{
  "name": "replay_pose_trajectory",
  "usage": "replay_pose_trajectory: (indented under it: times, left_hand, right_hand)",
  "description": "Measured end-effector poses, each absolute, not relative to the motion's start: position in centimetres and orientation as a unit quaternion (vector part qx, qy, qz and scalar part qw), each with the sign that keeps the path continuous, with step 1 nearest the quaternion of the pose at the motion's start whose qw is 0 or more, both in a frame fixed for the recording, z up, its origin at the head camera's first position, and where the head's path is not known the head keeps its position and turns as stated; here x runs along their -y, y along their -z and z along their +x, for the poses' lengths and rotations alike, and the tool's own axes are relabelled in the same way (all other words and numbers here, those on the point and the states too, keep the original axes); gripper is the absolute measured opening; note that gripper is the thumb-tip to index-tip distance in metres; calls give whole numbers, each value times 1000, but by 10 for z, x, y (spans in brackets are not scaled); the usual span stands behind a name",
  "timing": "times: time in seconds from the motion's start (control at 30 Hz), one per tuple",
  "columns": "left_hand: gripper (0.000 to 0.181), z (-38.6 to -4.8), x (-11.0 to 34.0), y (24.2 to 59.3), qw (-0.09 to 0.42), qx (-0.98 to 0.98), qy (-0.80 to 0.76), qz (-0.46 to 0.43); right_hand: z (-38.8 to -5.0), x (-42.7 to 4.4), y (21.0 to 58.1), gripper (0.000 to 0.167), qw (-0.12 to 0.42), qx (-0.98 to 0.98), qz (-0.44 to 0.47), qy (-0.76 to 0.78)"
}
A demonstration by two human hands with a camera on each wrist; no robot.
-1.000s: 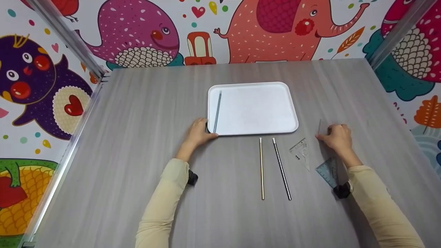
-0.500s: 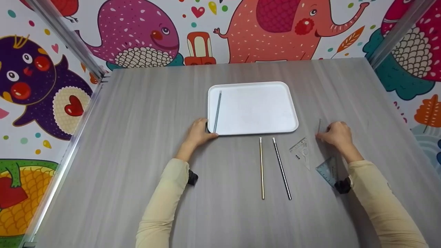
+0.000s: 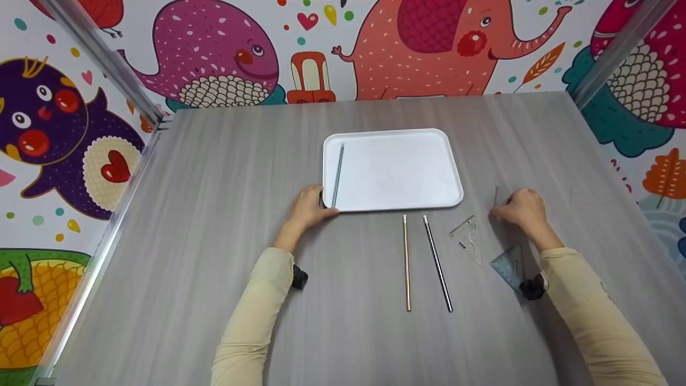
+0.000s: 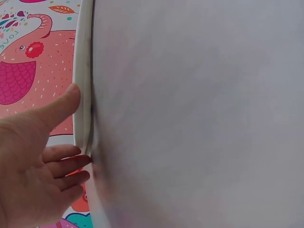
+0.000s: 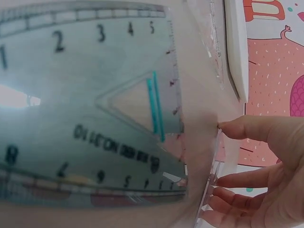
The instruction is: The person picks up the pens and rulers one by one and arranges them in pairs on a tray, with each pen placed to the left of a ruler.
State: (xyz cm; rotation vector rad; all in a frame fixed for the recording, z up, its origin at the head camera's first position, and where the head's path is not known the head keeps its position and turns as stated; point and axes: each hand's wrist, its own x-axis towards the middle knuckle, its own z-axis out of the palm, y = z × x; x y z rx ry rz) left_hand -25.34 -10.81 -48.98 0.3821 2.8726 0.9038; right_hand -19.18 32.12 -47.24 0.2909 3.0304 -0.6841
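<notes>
Within 1 second, turned the strip (image 3: 496, 196) nearly edge-on in the pinching grip of the right hand (image 3: 522, 208), right of the tray (image 3: 399, 171), seemingly prised off the tabletop (image 3: 214, 203); kept the left hand (image 3: 307, 207) holding the tray's corner.

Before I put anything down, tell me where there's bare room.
Free: the tray right of its grey pencil; the table left of the left hand. Crowded: the tray's near side, with a gold pencil, dark pencil, clear set square and, by the right hand, a bluish set square.
</notes>
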Motion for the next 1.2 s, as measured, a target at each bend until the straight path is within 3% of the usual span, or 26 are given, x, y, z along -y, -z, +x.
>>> replay_pose_trajectory:
  times: [0.3, 0.47, 0.9, 1.2]
  left_hand:
    - [59, -252, 108, 488, 74, -946, -295, 110]
    - [59, -252, 108, 489, 68, -947, -293, 112]
    - [59, -254, 108, 489, 63, -949, -287, 118]
    - [57, -253, 108, 488, 64, -949, -287, 117]
  right_hand:
    - [-194, -323, 460, 39, 74, -963, 106, 235]
    - [-190, -325, 456, 47, 47, -966, 98, 233]
    - [-180, -340, 444, 27, -53, -959, 93, 264]
    - [-177, -354, 443, 26, -35, -951, 97, 291]
